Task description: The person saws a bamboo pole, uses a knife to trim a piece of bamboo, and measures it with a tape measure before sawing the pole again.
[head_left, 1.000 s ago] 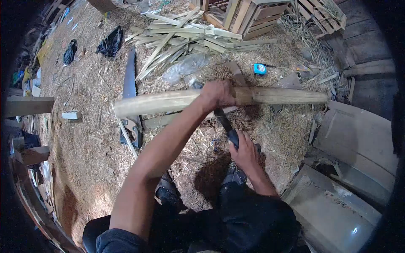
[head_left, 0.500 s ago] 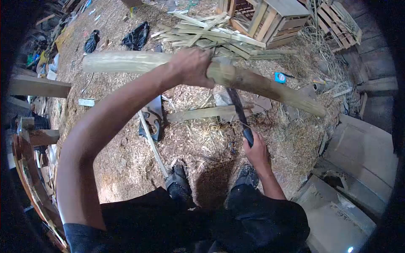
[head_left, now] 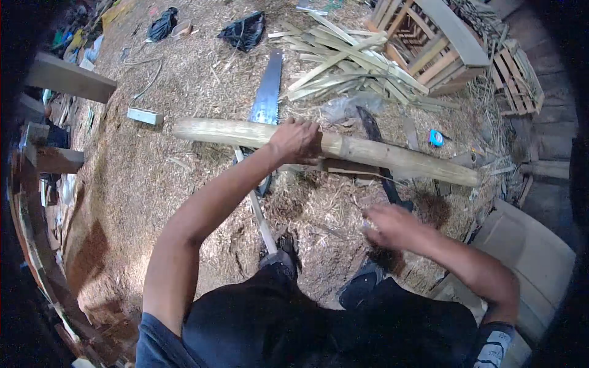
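Observation:
My left hand (head_left: pixel 297 142) is wrapped over the middle of a long bamboo pole (head_left: pixel 399 157), which lies crosswise in front of me. Beneath the pole a dark machete (head_left: pixel 372 127) rests on the ground, its handle end close to my right hand. My right hand (head_left: pixel 391 226) is off the handle, blurred, its fingers curled; whether anything is in them cannot be made out. A handsaw (head_left: pixel 267 92) lies behind the pole, its blade pointing away and its handle partly hidden. A thin stick (head_left: pixel 260 218) runs from the pole to my left shoe.
Split strips (head_left: pixel 337 61) are heaped ahead, beside a slatted wooden crate (head_left: pixel 451 55). A blue tape measure (head_left: pixel 436 138) lies right of the machete. Black plastic bags (head_left: pixel 244 32) lie far left of the strips. Wooden panels (head_left: pixel 521 245) stand at the right; a beam (head_left: pixel 70 76) juts in left.
My right hand has let go of the machete handle and moved slightly right. The pole, with my left hand on it, is lower and nearer, and the view has shifted, uncovering the handsaw blade.

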Demonstrator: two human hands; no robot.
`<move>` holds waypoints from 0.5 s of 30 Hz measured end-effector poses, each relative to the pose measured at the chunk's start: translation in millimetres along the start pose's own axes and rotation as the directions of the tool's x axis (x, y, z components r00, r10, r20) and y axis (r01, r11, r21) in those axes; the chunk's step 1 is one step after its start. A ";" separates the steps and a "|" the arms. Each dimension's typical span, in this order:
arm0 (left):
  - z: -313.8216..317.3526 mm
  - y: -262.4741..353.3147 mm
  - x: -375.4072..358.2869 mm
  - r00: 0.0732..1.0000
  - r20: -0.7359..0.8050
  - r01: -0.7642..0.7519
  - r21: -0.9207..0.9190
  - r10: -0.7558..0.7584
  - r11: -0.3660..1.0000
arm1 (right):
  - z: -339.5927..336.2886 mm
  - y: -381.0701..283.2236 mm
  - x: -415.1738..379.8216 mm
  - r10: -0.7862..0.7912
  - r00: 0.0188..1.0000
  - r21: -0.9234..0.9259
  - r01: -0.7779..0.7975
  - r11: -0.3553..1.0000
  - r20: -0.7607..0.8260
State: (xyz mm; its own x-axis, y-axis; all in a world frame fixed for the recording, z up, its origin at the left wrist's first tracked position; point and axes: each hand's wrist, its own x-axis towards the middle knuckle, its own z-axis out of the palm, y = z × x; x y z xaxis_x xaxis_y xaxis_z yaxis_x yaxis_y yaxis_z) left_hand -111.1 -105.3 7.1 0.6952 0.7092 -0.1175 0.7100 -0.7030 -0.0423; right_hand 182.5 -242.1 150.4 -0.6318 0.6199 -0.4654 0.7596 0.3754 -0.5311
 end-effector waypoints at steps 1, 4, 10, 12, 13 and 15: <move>2.1 1.0 -0.5 0.987 -0.151 0.039 -0.130 -0.058 0.991 | 3.6 -6.6 6.9 -0.065 0.994 -0.014 0.066 0.998 0.083; -25.9 -0.7 -3.9 0.987 0.075 0.160 -0.408 -0.142 0.899 | 21.7 -22.4 46.1 -0.131 0.977 -0.032 0.138 0.990 0.166; -20.6 -10.5 5.8 0.974 0.147 0.227 -0.573 -0.173 0.787 | 88.6 -34.4 157.8 -0.123 0.984 0.125 0.138 0.982 -0.127; -24.7 -15.5 10.1 0.962 0.235 0.251 -0.568 -0.138 0.784 | 111.6 -42.1 183.4 0.055 0.907 0.397 0.128 0.909 -0.418; -23.7 -17.7 11.6 0.969 0.228 0.211 -0.575 -0.093 0.790 | 122.3 -49.7 194.8 0.050 0.909 0.401 0.133 0.906 -0.414; -30.3 -15.4 7.1 0.971 0.227 0.194 -0.558 -0.077 0.807 | 138.8 -60.8 213.3 0.402 0.753 0.643 0.038 0.765 -0.522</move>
State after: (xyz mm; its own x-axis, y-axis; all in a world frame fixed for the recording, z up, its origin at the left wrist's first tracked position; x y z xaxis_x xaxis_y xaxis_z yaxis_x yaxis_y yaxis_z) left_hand -113.7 -87.8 37.0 0.5949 0.7301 -0.3363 0.7708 -0.3996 0.4962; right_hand -19.9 -228.3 -14.8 -0.0898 0.9768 -0.1943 0.4578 -0.1328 -0.8791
